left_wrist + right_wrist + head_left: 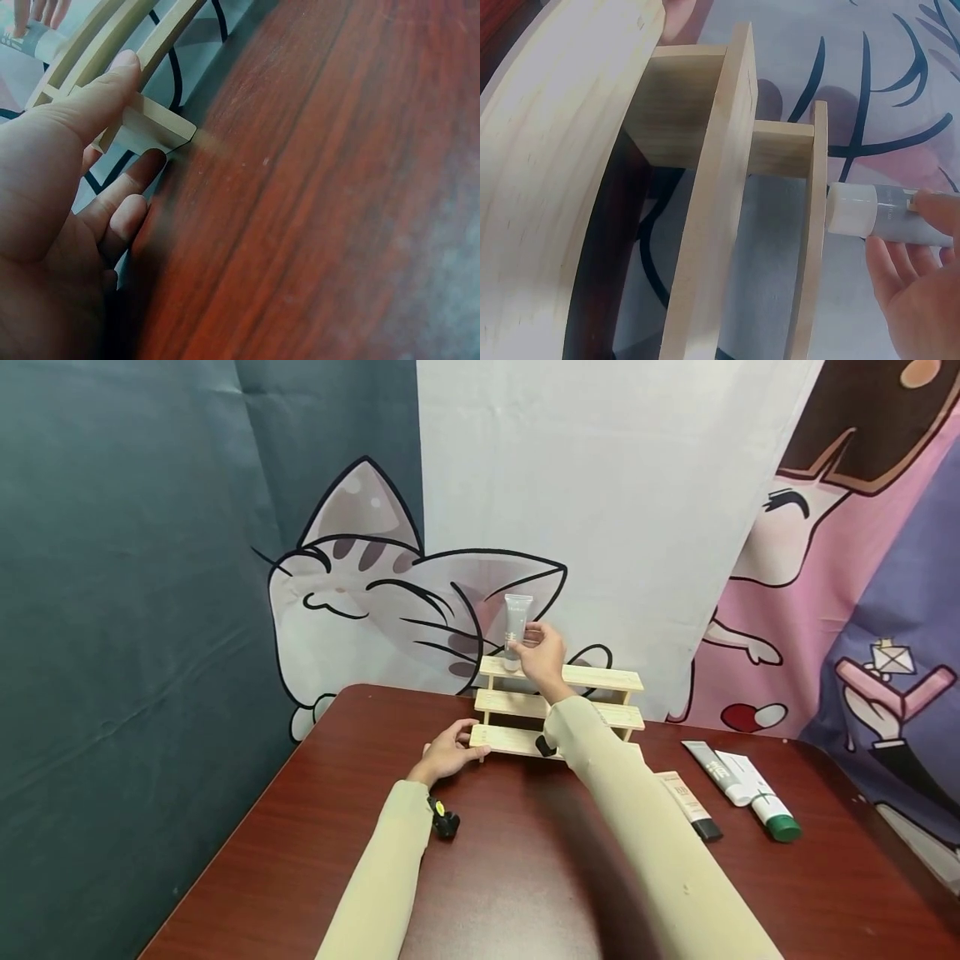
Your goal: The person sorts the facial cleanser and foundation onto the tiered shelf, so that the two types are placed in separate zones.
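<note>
A three-tier wooden display rack (600,677) stands on the table against the backdrop. My right hand (545,656) holds a grey squeeze tube (517,614) upright, white cap down, at the left end of the top tier. In the right wrist view the tube's cap (851,208) meets the top board (817,225), or nearly so; whether it bears weight I cannot tell. My left hand (447,753) grips the left end of the lowest tier. Its thumb (105,94) lies over the board, as the left wrist view shows, and some fingers are partly hidden behind the wood.
On the table to the right lie a beige tube with a black cap (688,806), a grey tube with a white cap (717,772) and a white tube with a green cap (761,797). A printed cloth backdrop (622,510) hangs behind the reddish-brown table (510,877).
</note>
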`<state>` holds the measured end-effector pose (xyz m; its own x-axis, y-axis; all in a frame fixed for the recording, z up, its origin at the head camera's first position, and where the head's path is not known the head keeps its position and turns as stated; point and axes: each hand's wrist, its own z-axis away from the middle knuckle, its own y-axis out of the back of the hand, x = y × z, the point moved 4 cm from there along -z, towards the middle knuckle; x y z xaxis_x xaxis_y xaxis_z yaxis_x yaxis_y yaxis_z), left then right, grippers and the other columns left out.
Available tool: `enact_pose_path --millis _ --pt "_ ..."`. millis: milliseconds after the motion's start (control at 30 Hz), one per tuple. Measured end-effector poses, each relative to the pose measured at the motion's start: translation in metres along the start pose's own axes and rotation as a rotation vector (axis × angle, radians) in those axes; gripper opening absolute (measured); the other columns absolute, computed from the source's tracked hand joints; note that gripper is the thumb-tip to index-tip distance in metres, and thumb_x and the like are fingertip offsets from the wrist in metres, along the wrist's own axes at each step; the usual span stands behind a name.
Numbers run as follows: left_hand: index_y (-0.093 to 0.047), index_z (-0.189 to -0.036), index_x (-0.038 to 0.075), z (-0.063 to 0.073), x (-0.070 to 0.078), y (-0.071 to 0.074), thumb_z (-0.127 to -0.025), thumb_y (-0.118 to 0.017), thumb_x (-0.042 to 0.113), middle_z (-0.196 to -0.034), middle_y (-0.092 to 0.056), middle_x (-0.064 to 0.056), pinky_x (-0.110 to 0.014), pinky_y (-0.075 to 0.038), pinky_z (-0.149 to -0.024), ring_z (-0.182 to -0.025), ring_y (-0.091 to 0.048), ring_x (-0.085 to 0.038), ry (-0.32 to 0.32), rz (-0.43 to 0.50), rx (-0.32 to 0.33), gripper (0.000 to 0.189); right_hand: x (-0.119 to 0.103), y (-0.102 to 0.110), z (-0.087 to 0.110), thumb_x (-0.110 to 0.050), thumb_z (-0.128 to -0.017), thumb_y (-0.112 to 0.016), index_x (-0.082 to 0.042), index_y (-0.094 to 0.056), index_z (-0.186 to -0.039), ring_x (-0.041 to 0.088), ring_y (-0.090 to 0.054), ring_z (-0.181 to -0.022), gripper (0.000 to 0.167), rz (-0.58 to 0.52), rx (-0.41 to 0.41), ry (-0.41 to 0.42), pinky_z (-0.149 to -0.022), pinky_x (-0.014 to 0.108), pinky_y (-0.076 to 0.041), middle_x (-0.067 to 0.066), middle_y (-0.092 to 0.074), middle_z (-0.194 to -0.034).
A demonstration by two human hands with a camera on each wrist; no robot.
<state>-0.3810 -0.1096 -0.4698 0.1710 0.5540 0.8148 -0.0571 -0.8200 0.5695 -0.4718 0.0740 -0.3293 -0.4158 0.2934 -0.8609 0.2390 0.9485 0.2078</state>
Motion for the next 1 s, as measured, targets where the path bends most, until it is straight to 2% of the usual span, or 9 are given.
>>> enact_pose_path --millis 267,467,1000 --pt "-0.051 -0.143 0.02 0.007 -0.01 -0.002 -0.086 -0.076 0.044 -0.115 -0.071 0.003 -0.054 -0.023 -0.097 -0.111 -0.063 -0.021 0.028 0.015 0.001 0.067 0.007 -0.012 0.007 0.001 -0.084 -0.077 0.004 -0.06 -0.12 0.033 -0.068 -0.104 0.04 0.023 -0.03 -0.025 -0.088 0.035 -0.054 0.022 -0.068 -0.114" --pt "-0.05 -0.144 0.016 0.001 -0.004 -0.002 -0.087 -0.075 0.043 -0.116 -0.071 -0.001 -0.053 -0.024 -0.096 -0.109 -0.064 -0.022 -0.012 0.023 0.002 0.069 0.006 -0.007 0.003 0.0 -0.084 -0.077 0.003 -0.059 -0.121 0.033 -0.067 -0.105 0.041 0.024 -0.006 -0.013 -0.09 0.035 -0.053 0.022 -0.067 -0.115" --pt "-0.05 -0.145 0.019 0.0 -0.001 -0.002 -0.087 -0.075 0.042 -0.119 -0.07 -0.001 -0.05 -0.023 -0.096 -0.109 -0.065 -0.022 -0.003 0.032 -0.003 0.067 0.008 -0.003 0.002 -0.002 -0.084 -0.078 0.002 -0.06 -0.12 0.033 -0.068 -0.104 0.04 -0.004 -0.019 -0.009 -0.09 0.036 -0.053 0.022 -0.067 -0.115"
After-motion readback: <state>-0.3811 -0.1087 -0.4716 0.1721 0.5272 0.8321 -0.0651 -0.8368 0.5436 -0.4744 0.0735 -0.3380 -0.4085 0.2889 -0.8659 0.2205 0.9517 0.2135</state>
